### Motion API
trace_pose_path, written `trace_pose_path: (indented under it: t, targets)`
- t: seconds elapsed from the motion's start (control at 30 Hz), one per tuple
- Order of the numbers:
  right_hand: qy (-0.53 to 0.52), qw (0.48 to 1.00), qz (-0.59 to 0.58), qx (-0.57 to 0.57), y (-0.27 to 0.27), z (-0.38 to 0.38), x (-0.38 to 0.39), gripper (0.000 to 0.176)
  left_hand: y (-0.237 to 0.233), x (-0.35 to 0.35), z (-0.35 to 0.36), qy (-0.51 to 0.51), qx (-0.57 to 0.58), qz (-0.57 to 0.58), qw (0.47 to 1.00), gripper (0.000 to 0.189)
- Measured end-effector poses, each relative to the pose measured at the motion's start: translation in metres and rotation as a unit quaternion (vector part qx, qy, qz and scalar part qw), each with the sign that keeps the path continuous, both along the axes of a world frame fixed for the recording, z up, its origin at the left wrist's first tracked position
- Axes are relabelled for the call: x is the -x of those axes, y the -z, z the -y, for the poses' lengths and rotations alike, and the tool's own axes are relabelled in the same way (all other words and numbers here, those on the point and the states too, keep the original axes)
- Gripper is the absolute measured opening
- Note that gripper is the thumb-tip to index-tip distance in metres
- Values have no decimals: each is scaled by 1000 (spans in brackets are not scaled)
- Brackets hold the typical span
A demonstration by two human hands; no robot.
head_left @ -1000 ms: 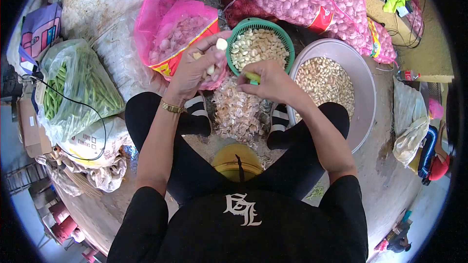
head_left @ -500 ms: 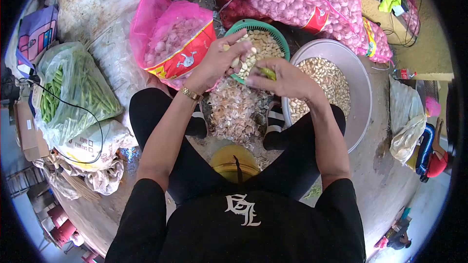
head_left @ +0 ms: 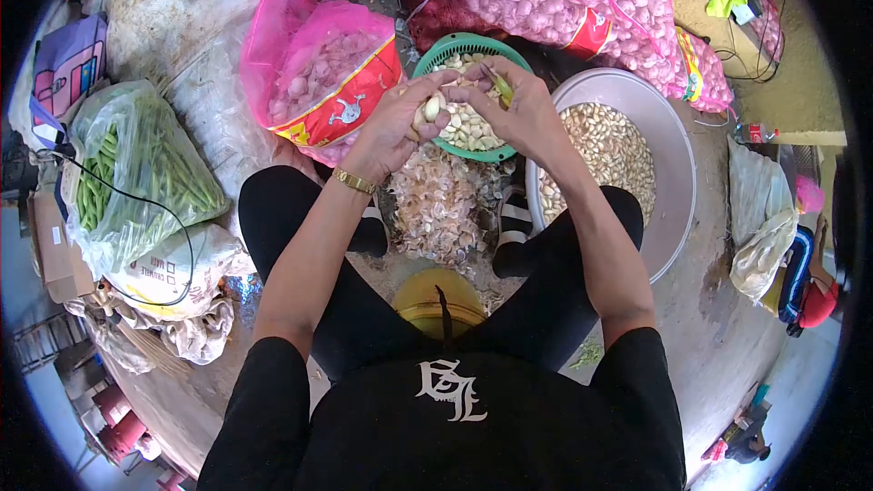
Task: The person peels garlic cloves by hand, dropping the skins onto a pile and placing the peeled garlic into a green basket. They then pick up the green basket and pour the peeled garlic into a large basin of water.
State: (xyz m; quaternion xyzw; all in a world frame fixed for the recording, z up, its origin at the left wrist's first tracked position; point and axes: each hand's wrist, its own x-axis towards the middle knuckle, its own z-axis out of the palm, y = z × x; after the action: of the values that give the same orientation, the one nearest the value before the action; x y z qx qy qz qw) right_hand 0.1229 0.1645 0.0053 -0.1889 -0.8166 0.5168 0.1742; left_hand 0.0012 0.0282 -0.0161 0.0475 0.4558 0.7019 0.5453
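Garlic cloves [head_left: 431, 109] sit clamped in the left hand [head_left: 396, 123] above the green basket [head_left: 464, 39], while the right hand [head_left: 518, 114] grips what looks like a small knife [head_left: 500, 86] that could slip and cut the holding hand.

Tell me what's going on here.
A seated person is working on garlic. The left hand grips garlic cloves, and the right hand holds a small green-handled tool close by, both above a green basket of peeled cloves. A metal basin holds more, and a heap of skins lies between the feet.
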Motion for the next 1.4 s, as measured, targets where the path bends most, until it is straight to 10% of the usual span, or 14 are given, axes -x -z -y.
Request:
trace_pose_path:
  t: [0.87, 1.2, 1.4]
  targets:
    - [-278, 958, 17, 65, 16, 22, -3, 19, 11, 31, 34, -58, -70, 57, 994, 32]
    - [-48, 999, 0, 2, 15, 35, 11, 26, 5, 1, 22, -29, 79, -193, 978, 26]
    - [-59, 978, 80, 183, 22, 28, 15, 29, 10, 0, 20, -48, 61, -164, 983, 26]
